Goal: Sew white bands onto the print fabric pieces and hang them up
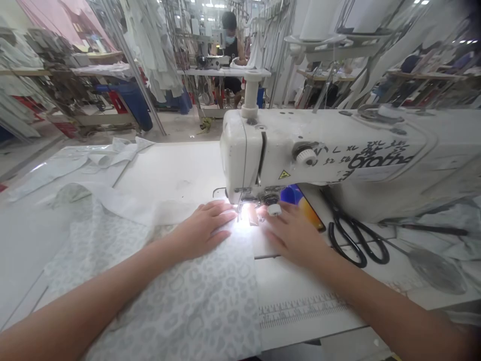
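Observation:
A white sewing machine stands over the table, its lamp glaring on the needle area. Pale fabric with a grey leopard print lies under its needle end and spreads toward me and to the left. My left hand rests flat on this fabric, fingers stretched out just left of the presser foot. Right of the foot is my right hand, its fingers reaching beside the needle plate and partly hidden behind a white knob. The glare hides whether those fingertips touch the cloth edge.
Black-handled scissors lie right of my right hand, near a phone-like colourful screen. A printed ruler scale runs along the table front. Fabric pieces lie at the back left. A person sits at another machine beyond.

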Demonstrator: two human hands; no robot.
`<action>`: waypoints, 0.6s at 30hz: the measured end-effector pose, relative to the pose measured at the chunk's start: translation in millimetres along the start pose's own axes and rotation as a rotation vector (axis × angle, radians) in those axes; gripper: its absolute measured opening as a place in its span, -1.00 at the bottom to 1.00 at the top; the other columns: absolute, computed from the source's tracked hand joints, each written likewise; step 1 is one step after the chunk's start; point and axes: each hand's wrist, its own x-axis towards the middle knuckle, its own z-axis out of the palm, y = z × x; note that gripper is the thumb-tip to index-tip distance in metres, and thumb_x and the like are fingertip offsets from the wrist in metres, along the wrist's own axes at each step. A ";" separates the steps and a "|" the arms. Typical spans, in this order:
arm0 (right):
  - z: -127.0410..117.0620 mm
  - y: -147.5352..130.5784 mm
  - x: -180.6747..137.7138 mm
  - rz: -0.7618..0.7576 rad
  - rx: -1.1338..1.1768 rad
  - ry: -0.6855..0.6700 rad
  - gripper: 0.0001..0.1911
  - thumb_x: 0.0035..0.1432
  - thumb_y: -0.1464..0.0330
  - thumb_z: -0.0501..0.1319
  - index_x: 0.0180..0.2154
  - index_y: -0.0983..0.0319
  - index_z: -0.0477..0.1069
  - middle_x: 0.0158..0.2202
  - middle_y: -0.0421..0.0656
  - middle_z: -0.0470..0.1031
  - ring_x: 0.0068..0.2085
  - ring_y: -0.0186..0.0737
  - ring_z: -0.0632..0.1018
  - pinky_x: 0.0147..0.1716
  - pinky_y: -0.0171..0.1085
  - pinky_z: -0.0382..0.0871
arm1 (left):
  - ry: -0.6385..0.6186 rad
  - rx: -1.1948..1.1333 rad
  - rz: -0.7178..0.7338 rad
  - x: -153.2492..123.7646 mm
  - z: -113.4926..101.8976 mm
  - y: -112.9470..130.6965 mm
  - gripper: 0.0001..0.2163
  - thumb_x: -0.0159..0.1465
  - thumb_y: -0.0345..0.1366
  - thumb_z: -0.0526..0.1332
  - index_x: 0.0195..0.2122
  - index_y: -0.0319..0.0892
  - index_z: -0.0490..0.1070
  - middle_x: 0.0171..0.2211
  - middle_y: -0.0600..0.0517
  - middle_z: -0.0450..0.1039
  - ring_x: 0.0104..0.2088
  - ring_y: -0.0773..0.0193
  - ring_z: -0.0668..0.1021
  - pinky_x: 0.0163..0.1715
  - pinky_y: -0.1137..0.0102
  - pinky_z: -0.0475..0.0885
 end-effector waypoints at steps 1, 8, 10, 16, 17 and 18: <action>-3.1 4.2 -3.2 0.064 -0.042 0.045 -0.63 0.24 0.31 0.00 0.01 0.36 0.30 -0.05 0.09 0.38 0.04 0.07 0.30 -0.01 0.01 0.23 | 0.003 0.001 -0.007 -0.1 0.0 0.4 -0.66 0.30 -0.25 0.01 0.09 -0.09 0.21 0.13 0.00 0.23 0.16 0.15 0.22 0.16 0.18 0.12; -20.9 22.1 -34.3 0.392 -0.123 0.152 -0.52 0.22 0.21 0.03 0.07 0.39 0.18 -0.02 0.16 0.31 -0.01 0.14 0.33 -0.04 0.06 0.28 | -0.003 -0.002 -0.026 0.5 -1.7 2.0 -0.65 0.31 -0.26 -0.03 0.12 -0.08 0.18 0.09 -0.01 0.27 0.16 0.14 0.23 0.15 0.17 0.12; -23.8 22.9 -38.1 0.457 -0.108 0.169 -0.51 0.22 0.19 0.02 0.08 0.37 0.17 -0.03 0.16 0.31 -0.02 0.16 0.34 -0.08 0.07 0.31 | 0.001 0.006 -0.022 0.5 -1.2 0.9 -0.66 0.32 -0.26 -0.04 0.12 -0.07 0.18 0.10 -0.02 0.26 0.16 0.13 0.23 0.15 0.16 0.12; -16.1 13.2 -32.5 0.581 -0.111 -0.018 -0.26 0.17 0.04 0.06 0.14 0.51 0.08 0.04 0.29 0.27 0.07 0.25 0.30 -0.03 0.09 0.27 | 0.046 0.024 -0.025 -1.2 2.6 -3.6 -0.66 0.31 -0.21 -0.02 0.10 -0.06 0.21 0.13 0.00 0.23 0.17 0.09 0.21 0.14 0.15 0.17; -13.7 10.3 -31.1 0.592 -0.111 -0.049 -0.21 0.15 0.01 0.07 0.15 0.53 0.06 0.05 0.30 0.27 0.07 0.24 0.29 -0.02 0.08 0.25 | 0.042 0.029 -0.029 -1.5 3.1 -4.4 -0.66 0.31 -0.21 -0.02 0.10 -0.06 0.21 0.14 0.00 0.22 0.17 0.08 0.21 0.14 0.14 0.16; -11.7 7.5 -30.0 0.600 -0.116 -0.067 -0.18 0.13 -0.01 0.08 0.16 0.53 0.04 0.06 0.29 0.27 0.08 0.24 0.29 -0.02 0.08 0.24 | 0.040 0.034 -0.031 -1.8 3.6 -5.1 -0.66 0.31 -0.20 -0.02 0.10 -0.06 0.21 0.14 0.00 0.22 0.17 0.08 0.21 0.14 0.13 0.17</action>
